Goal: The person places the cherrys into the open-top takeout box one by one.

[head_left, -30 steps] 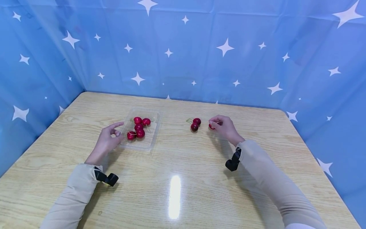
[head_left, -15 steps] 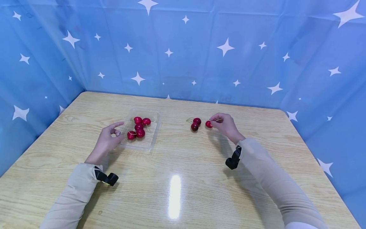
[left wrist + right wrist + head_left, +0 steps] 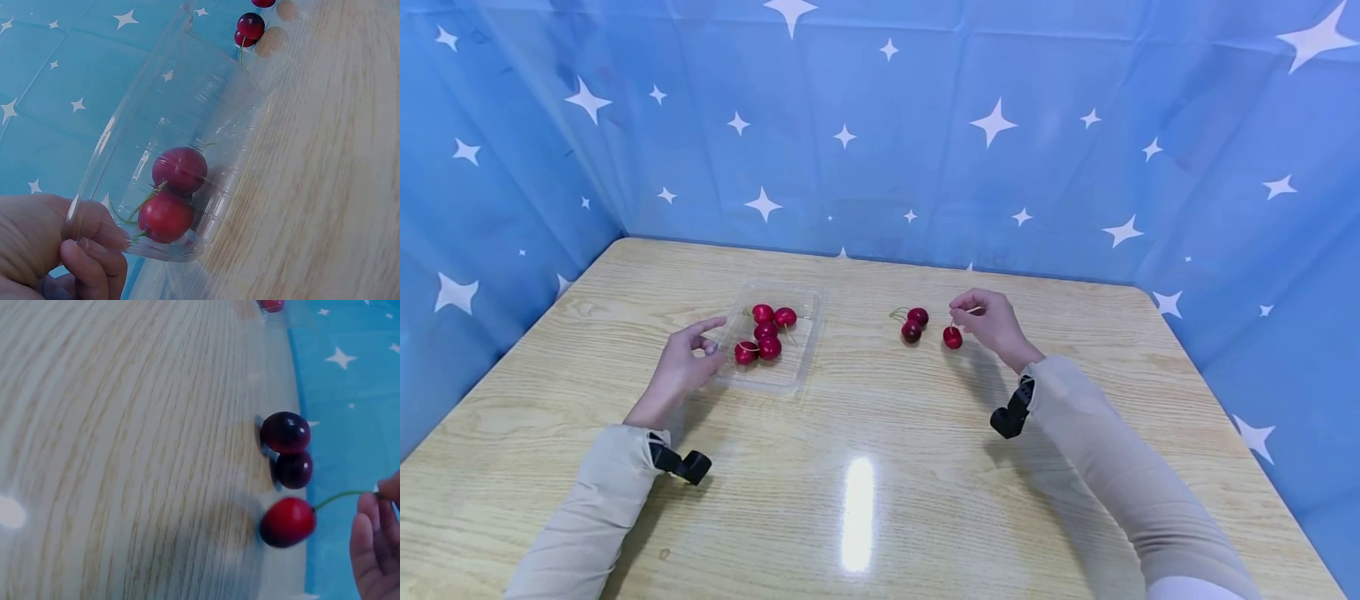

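Note:
By its green stem, my right hand (image 3: 992,323) pinches a red cherry (image 3: 952,337), which hangs below the fingertips close over the table. The right wrist view shows the stem (image 3: 342,496) running from the cherry to the thumb and fingers. Left of it, two dark cherries (image 3: 285,432) lie touching on the wood. My left hand (image 3: 688,362) holds the left edge of a clear plastic container (image 3: 801,367), thumb and fingers at its rim in the left wrist view. Several red cherries (image 3: 765,332) with stems lie grouped inside the container.
The light wooden table (image 3: 880,425) reaches back to a blue curtain (image 3: 917,150) with white stars. A bright light reflection (image 3: 857,515) shows on the tabletop near the front. Each wrist carries a small black camera (image 3: 1011,412).
My right hand has risen slightly, and its cherry has swung from beside the fingertips to hanging below them by the stem. The left hand and container have stayed in place.

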Action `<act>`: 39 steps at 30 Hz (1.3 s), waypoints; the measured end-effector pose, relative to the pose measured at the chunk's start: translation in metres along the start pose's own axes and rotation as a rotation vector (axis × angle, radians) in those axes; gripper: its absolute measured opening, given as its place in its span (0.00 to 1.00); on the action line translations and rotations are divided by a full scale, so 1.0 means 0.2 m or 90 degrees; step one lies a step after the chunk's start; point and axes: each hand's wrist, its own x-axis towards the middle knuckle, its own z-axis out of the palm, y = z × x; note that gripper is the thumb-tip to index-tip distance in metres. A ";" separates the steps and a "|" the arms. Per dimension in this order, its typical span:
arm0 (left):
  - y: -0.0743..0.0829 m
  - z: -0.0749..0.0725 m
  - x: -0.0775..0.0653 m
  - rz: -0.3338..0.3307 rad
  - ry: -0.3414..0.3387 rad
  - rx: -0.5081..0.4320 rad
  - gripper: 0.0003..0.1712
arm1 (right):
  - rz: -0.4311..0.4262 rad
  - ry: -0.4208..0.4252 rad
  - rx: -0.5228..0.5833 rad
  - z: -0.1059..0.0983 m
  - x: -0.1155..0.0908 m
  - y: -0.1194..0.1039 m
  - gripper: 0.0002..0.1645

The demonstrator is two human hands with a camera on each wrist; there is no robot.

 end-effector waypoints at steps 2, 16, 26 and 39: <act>0.01 0.00 0.00 0.000 0.001 0.000 0.33 | -0.003 -0.001 0.010 0.00 0.00 0.00 0.14; 0.00 0.00 0.00 0.006 0.001 -0.001 0.32 | 0.016 -0.018 0.023 0.00 -0.01 0.01 0.14; 0.00 0.00 -0.01 0.001 -0.001 0.000 0.32 | 0.034 -0.013 -0.008 0.00 -0.01 0.02 0.13; 0.00 0.00 -0.01 0.000 -0.002 -0.005 0.32 | -0.014 -0.016 0.028 0.04 -0.01 -0.09 0.10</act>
